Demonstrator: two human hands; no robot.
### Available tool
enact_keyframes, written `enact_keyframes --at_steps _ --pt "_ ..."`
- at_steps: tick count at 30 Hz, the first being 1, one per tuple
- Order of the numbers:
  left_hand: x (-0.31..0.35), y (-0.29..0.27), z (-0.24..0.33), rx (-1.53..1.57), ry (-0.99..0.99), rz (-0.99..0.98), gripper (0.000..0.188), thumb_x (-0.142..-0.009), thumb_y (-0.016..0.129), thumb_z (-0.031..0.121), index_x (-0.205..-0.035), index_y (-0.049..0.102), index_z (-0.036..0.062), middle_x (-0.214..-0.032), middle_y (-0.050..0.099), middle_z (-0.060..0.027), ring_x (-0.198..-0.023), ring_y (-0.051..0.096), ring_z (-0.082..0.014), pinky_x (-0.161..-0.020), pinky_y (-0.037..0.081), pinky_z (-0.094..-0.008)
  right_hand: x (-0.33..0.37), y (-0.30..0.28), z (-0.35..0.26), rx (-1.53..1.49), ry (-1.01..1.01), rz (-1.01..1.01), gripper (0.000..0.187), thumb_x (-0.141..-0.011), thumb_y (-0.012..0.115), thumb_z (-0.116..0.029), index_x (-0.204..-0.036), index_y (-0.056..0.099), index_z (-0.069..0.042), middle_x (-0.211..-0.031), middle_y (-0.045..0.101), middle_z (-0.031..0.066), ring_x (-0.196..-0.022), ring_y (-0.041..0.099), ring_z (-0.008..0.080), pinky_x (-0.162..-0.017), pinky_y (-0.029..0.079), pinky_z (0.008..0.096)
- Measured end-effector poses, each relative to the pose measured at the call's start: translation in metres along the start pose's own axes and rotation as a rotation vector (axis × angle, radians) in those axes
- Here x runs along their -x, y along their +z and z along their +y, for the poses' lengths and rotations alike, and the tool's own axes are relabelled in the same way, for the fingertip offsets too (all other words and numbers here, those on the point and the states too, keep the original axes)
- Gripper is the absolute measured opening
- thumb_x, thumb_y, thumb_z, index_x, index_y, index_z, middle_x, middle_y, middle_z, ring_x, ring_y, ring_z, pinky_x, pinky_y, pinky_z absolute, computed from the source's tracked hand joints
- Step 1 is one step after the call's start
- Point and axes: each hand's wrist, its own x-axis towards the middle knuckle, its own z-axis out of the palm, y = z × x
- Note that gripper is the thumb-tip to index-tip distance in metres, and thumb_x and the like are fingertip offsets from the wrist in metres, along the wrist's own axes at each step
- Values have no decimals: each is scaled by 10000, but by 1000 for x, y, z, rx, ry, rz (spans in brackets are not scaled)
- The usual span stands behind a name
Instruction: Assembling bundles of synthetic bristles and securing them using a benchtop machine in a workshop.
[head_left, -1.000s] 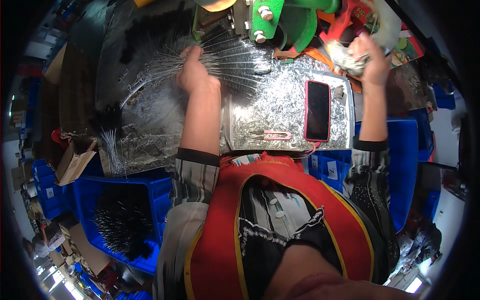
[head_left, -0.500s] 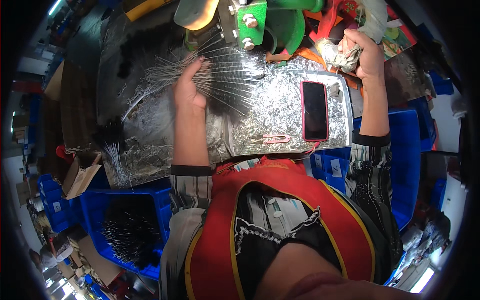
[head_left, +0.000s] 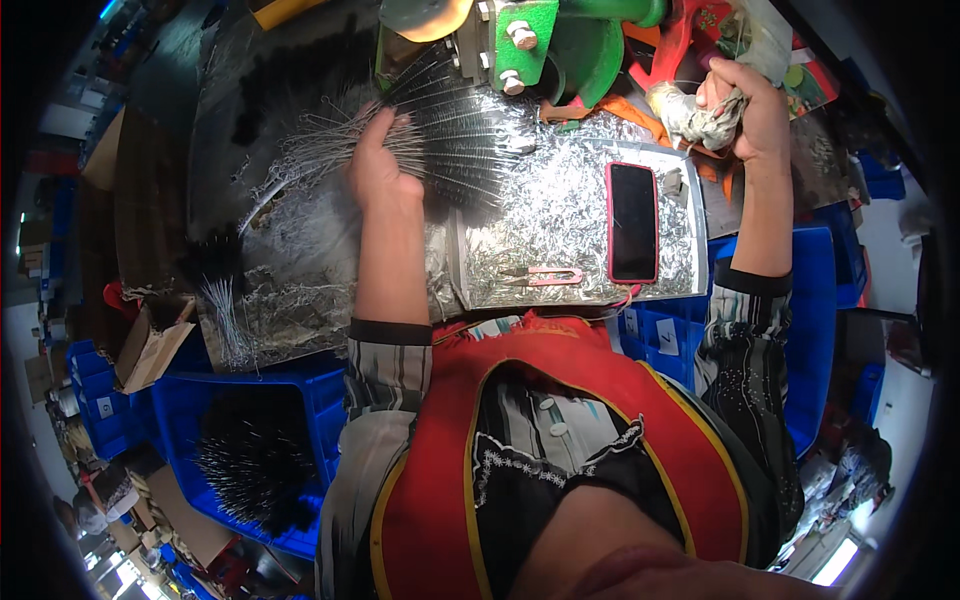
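My left hand (head_left: pixel 385 175) is closed on a bunch of thin twisted-wire brushes (head_left: pixel 455 150). Their dark bristled ends fan out to the right, and the bare wire stems (head_left: pixel 300 160) stick out to the left. The fan lies just below a green machine (head_left: pixel 528 45) with large bolts. On the right, my right hand (head_left: pixel 758 110) is wrapped round a handle bound in pale cloth (head_left: pixel 695 115), beside a red lever arm (head_left: pixel 662 50). Part of that grip is hidden behind the fingers.
Wire clippings cover a shallow tray (head_left: pixel 455 265) holding a phone (head_left: pixel 632 222) and pink-handled thread snips (head_left: pixel 545 276). More brushes (head_left: pixel 228 320) lie at the bench's left edge. A blue bin (head_left: pixel 185 440) below holds a dark brush pile (head_left: pixel 255 465). Another blue bin (head_left: pixel 808 340) stands right.
The view has shifted slightly. My right hand and the cloth-bound handle appear a little further right, with more of the cloth showing. My left hand still grips the brushes.
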Motion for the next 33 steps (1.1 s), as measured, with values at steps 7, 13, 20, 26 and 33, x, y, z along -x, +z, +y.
enact_keyframes --at_steps 7,13,20,26,33 --pt "-3 1 -2 10 16 7 271 -686 574 -95 -943 576 -9 -870 594 -101 -714 584 -214 -659 510 -326 -3 -4 -1 -16 15 -38 341 -765 556 -131 -466 408 -65 -459 426 62 -500 464 183 -556 399 295" --pt "4 11 2 5 38 31 260 -682 573 -106 -928 574 -21 -860 595 -110 -697 586 -216 -630 512 -328 -1 -1 9 -77 -125 -22 308 -758 557 -98 -486 418 -62 -470 428 57 -484 458 177 -537 401 292" --pt "0 8 6 -79 -36 -44 228 -668 609 -108 -885 575 -47 -819 604 -124 -668 595 -225 -612 514 -333 -4 -6 77 63 -405 113 257 -779 491 -73 -536 424 -25 -560 452 88 -583 493 190 -595 418 303" --pt "-2 0 5 -30 -11 -32 229 -665 609 -108 -884 576 -49 -813 610 -131 -668 601 -223 -619 517 -329 -3 -4 31 -2 -108 12 346 -790 497 -129 -469 386 -60 -495 427 74 -577 477 193 -596 388 289" --pt "-1 3 2 -20 18 -16 229 -674 596 -100 -892 579 -34 -795 611 -127 -681 600 -219 -635 512 -328 -2 -2 -5 38 3 6 365 -775 533 -144 -452 377 -76 -451 402 58 -512 446 179 -562 376 283"
